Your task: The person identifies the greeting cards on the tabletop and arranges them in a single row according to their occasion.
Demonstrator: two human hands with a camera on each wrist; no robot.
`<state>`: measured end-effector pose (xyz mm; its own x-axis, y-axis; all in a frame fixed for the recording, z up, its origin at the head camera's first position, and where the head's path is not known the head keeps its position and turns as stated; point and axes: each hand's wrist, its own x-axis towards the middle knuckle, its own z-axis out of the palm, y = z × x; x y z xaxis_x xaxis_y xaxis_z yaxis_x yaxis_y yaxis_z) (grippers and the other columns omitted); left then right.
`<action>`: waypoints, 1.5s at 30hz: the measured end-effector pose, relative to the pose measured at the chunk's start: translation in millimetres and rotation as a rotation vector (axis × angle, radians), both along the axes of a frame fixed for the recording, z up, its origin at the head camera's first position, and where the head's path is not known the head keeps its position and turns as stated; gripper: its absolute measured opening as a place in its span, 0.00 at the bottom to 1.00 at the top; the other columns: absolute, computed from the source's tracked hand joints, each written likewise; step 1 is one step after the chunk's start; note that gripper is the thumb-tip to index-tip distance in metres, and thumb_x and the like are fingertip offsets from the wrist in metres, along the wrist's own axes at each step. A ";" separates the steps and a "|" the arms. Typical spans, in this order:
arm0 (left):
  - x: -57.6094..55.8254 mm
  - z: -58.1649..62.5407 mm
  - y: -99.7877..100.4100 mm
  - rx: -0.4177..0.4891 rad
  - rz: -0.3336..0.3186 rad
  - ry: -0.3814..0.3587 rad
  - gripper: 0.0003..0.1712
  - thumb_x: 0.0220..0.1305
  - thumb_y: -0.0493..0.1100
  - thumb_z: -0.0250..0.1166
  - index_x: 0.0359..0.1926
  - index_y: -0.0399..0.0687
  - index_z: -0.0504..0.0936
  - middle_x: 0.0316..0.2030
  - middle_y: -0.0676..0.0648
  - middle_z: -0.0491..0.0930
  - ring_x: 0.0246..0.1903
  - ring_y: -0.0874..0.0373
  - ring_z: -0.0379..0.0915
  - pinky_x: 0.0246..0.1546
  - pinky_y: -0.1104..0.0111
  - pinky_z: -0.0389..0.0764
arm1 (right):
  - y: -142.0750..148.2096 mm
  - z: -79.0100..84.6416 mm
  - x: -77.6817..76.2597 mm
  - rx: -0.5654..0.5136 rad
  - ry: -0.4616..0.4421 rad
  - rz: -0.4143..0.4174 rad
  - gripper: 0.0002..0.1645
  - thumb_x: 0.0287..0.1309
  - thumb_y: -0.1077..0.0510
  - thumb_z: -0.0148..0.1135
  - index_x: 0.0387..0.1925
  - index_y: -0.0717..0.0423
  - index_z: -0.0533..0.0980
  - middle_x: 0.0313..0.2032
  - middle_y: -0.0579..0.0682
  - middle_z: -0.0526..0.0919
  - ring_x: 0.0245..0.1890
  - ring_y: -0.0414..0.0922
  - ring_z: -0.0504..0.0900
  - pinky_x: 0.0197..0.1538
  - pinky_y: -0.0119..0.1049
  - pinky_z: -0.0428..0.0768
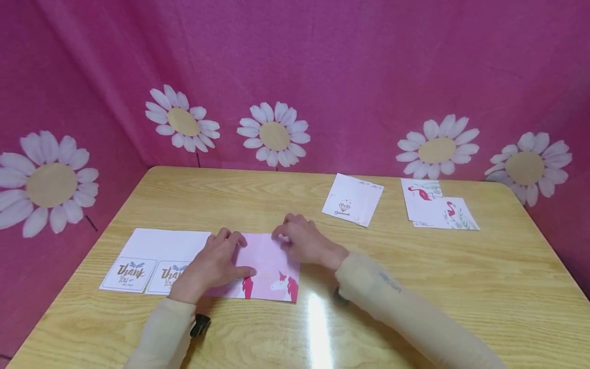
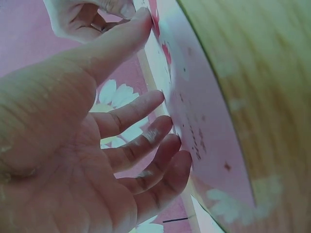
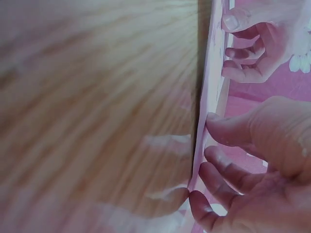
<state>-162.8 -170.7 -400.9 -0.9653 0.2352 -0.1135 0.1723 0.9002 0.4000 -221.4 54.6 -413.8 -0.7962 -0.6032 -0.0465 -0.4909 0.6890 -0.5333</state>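
Note:
Pink cards [image 1: 269, 264] with white unicorns with red manes lie in front of me; whether they are two side by side is hard to tell. My left hand [image 1: 207, 266] rests its fingertips and thumb on the pink surface, its fingers bent but apart, as the left wrist view shows. At the far right part of the pink cards, my right hand [image 1: 306, 241] touches the surface and edge with its fingertips and thumb. Just left are two "Thank You" cards [image 1: 128, 274], the second partly hidden by my left hand, below a white area [image 1: 163, 243].
Farther back on the wooden table [image 1: 392, 287] lie white cards with a diamond print [image 1: 352, 200]. Flamingo cards [image 1: 444, 212] overlap at the back right. A pink curtain [image 1: 345, 77] with large daisies hangs behind the table's far edge.

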 end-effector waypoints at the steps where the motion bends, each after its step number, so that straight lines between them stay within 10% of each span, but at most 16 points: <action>1: -0.4 0.2 0.4 0.000 0.004 -0.006 0.32 0.52 0.53 0.81 0.52 0.46 0.77 0.48 0.43 0.73 0.45 0.47 0.65 0.47 0.54 0.77 | 0.5 0.0 -0.1 0.004 -0.001 0.001 0.21 0.61 0.68 0.66 0.55 0.54 0.84 0.44 0.52 0.79 0.48 0.49 0.71 0.55 0.49 0.71; 45: 1.4 6.2 5.4 -0.036 0.021 -0.080 0.30 0.56 0.52 0.77 0.55 0.45 0.78 0.50 0.41 0.72 0.48 0.47 0.65 0.44 0.53 0.80 | 5.6 -5.7 -1.6 -0.019 -0.005 0.002 0.22 0.62 0.67 0.63 0.56 0.49 0.84 0.45 0.52 0.78 0.47 0.49 0.71 0.48 0.44 0.68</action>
